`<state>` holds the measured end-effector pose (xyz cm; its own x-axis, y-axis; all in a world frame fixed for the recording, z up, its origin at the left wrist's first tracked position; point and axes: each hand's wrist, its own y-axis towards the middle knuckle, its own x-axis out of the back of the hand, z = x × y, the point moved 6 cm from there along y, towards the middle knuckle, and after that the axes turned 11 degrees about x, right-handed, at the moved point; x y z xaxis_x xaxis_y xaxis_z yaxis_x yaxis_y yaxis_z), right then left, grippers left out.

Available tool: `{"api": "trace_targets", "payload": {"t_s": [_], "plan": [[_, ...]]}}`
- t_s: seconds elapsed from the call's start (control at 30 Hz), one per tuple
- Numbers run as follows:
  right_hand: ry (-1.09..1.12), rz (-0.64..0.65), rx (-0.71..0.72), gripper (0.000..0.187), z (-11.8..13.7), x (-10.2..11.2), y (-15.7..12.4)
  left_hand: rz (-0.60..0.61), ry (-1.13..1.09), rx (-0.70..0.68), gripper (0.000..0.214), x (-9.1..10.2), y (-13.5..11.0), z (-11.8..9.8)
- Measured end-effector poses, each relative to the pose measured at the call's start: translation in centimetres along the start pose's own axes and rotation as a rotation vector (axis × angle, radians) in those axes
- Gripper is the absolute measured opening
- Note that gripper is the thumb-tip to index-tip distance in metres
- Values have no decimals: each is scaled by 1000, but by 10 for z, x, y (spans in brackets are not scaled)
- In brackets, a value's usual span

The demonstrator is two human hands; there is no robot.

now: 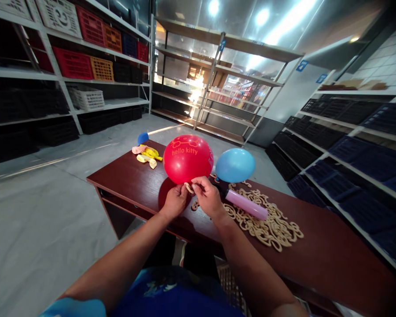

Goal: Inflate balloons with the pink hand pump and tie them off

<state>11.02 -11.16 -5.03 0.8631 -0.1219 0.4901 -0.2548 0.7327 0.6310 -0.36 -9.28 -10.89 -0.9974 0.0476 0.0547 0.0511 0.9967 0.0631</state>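
A red inflated balloon point(188, 157) printed "hello kitty" rests on the dark wooden table point(135, 180). My left hand point(174, 200) and my right hand point(207, 194) are both pinched closed at its neck, which sits at the bottom of the balloon. A small beige clip point(188, 188) shows between my fingers there. A blue inflated balloon point(235, 165) lies just right of the red one. A pink hand pump point(246, 204) lies right of my right hand, on a heap of beige clips point(270, 224).
Several uninflated balloons point(147, 152), yellow, pink and blue, lie at the table's far left corner. Metal shelving with coloured crates point(86, 66) lines the left wall; shelves of dark crates point(350, 145) run along the right. Grey floor point(36, 211) lies to the left.
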Motion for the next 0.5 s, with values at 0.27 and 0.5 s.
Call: {"api": "trace_targets", "payload": {"t_s": [0.27,0.5], "plan": [[115,-41,-83,14,-10,-3,0,-60,176,-29,32,3,-1,-6],[55,-16,-90,16,-10,-6,-1,-105,309,0,34,6,-1,-7]]}}
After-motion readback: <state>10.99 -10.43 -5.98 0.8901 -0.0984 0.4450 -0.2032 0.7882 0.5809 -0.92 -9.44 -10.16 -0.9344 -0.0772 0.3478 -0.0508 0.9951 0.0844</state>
